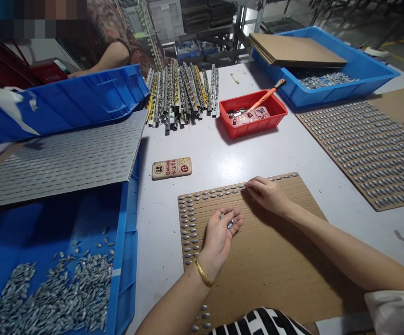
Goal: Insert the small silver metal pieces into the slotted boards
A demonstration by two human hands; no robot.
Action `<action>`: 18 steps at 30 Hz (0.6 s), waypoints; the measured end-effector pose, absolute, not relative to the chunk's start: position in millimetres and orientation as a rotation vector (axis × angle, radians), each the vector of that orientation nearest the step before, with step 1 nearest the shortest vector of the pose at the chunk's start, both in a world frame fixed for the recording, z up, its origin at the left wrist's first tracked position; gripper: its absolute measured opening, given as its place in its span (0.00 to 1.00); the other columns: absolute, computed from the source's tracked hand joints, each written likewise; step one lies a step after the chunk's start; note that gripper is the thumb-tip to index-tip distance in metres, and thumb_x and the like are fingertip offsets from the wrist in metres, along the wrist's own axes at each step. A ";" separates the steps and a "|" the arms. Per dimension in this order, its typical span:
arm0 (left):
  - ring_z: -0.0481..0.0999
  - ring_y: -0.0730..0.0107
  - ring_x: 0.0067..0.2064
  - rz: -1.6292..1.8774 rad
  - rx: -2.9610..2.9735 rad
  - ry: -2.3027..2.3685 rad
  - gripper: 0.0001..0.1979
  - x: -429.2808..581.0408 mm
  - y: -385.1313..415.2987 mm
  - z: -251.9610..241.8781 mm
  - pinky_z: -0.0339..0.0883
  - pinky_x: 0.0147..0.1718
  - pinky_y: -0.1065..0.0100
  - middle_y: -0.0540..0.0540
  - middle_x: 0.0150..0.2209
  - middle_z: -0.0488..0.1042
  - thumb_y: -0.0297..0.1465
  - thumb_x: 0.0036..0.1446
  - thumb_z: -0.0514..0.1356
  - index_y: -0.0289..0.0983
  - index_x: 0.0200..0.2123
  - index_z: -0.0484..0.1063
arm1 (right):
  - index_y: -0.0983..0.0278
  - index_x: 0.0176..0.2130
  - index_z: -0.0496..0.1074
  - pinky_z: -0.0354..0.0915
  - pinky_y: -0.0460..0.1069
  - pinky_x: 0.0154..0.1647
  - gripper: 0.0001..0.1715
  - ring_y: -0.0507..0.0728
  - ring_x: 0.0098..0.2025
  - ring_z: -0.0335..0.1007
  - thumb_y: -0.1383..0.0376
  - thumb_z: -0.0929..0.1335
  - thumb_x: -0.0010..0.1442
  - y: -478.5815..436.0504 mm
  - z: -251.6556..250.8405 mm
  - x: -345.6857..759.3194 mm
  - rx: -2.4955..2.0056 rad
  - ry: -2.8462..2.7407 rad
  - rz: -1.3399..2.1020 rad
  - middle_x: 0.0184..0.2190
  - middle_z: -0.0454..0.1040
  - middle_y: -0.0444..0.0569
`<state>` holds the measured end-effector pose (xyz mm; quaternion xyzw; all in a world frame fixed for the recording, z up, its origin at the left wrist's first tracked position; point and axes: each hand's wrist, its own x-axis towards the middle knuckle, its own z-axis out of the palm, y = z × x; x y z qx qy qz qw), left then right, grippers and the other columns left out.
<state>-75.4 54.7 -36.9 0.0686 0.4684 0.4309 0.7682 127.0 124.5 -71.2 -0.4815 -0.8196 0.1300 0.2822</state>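
A brown cardboard sheet [257,260] lies in front of me, with small silvery almond-shaped metal pieces [187,226] in rows along its far and left edges. Above it my left hand [221,230], wearing a gold bracelet [203,273], is cupped palm up with fingers curled round several of these pieces. My right hand [266,193] reaches to the far edge of the sheet, thumb and fingertips pinched together at the end of the second row. Whatever sits between those fingertips is hidden.
Left, a blue bin [127,251] holds loose metal pieces below a grey sheet [65,160]. Beyond are a phone [172,168], a red box [254,125] with an orange-handled tool, and metal strips [182,93]. Right, a filled cardboard sheet [365,149] lies near another blue bin [341,90]. A person sits opposite.
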 end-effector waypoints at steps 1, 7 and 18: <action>0.78 0.68 0.38 0.936 0.142 1.020 0.07 -75.8 54.7 -36.5 0.70 0.46 0.64 0.40 0.37 0.76 0.24 0.51 0.62 0.34 0.36 0.69 | 0.63 0.41 0.73 0.66 0.49 0.35 0.12 0.55 0.34 0.69 0.67 0.61 0.65 123.6 -70.6 128.1 -1.302 -2.160 0.363 0.36 0.74 0.51; 0.78 0.68 0.38 0.945 0.151 1.002 0.06 -74.2 54.6 -34.1 0.70 0.46 0.63 0.41 0.37 0.76 0.26 0.54 0.60 0.33 0.37 0.69 | 0.63 0.41 0.75 0.63 0.49 0.36 0.12 0.56 0.38 0.67 0.66 0.62 0.64 118.3 -69.0 121.1 -1.358 -2.246 0.171 0.37 0.74 0.52; 0.77 0.70 0.36 0.938 0.140 1.028 0.06 -75.3 52.8 -31.1 0.70 0.45 0.64 0.41 0.36 0.75 0.24 0.52 0.60 0.34 0.36 0.70 | 0.63 0.37 0.76 0.53 0.49 0.32 0.13 0.56 0.35 0.60 0.71 0.62 0.63 128.5 -65.9 98.5 -1.287 -2.544 -0.128 0.34 0.73 0.51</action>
